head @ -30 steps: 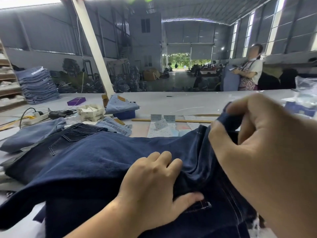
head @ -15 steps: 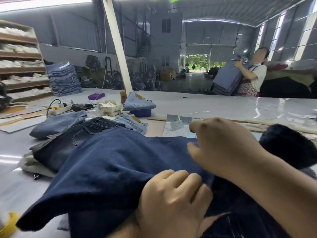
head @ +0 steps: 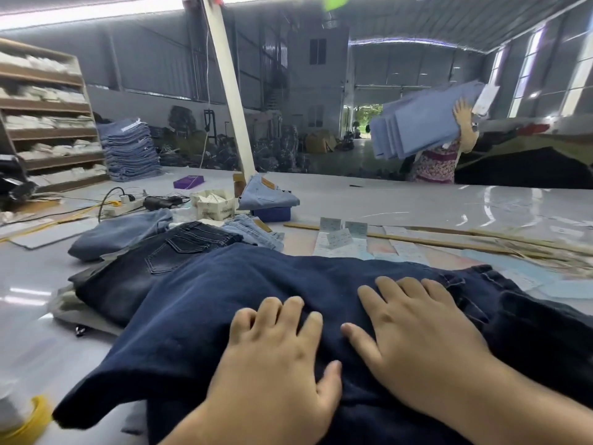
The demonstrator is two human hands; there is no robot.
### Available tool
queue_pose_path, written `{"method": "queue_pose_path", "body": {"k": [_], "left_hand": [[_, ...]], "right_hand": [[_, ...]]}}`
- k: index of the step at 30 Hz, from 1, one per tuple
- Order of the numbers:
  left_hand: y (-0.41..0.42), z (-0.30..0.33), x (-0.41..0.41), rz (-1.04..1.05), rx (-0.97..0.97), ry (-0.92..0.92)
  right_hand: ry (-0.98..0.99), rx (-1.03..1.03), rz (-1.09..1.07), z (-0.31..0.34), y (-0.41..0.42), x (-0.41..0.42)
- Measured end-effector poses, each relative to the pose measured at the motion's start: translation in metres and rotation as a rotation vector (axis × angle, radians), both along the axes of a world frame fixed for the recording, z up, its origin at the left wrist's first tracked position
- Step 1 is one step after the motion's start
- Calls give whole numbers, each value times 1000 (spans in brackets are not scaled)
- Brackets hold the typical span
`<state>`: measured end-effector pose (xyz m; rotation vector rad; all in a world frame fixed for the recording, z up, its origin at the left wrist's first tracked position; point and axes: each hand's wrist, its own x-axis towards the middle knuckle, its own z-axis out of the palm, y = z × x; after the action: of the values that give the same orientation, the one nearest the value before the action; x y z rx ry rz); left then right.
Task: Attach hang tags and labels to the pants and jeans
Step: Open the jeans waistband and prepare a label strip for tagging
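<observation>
Dark jeans (head: 244, 290) under both hands, left hand (head: 276, 358), right hand (head: 414, 329), grip released, flat

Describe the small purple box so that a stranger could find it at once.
Start at the slanted white post rising from the grey table. Left of its foot lies the flat purple cardboard box. It is the table's only purple item; the nearby carton is cream.

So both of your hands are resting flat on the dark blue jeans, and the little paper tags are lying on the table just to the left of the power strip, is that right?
Not quite. The left hand and right hand do rest flat on the dark blue jeans, but the head view shows the paper tags lying well to the right of the power strip, beyond the jeans.
</observation>
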<state>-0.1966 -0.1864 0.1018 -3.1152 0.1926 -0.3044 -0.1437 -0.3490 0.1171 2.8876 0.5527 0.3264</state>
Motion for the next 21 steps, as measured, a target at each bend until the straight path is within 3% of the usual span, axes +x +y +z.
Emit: {"method": "queue_pose_path", "body": {"k": [11,13,17,19,21], "left_hand": [[-31,40,32,-56,255,128],[-45,49,58,4,209,210],[-77,58,94,-8,208,368],[-89,59,111,-77,193,306],[-99,57,128,-135,91,258]], "right_hand": [[236,-244,54,52,-5,-26],[199,-177,29,68,-11,-20],[-59,-11,-117,63,-44,-8],[-79,-3,-214,48,-67,-6],[-2,193,-342,37,-87,-13]]}}
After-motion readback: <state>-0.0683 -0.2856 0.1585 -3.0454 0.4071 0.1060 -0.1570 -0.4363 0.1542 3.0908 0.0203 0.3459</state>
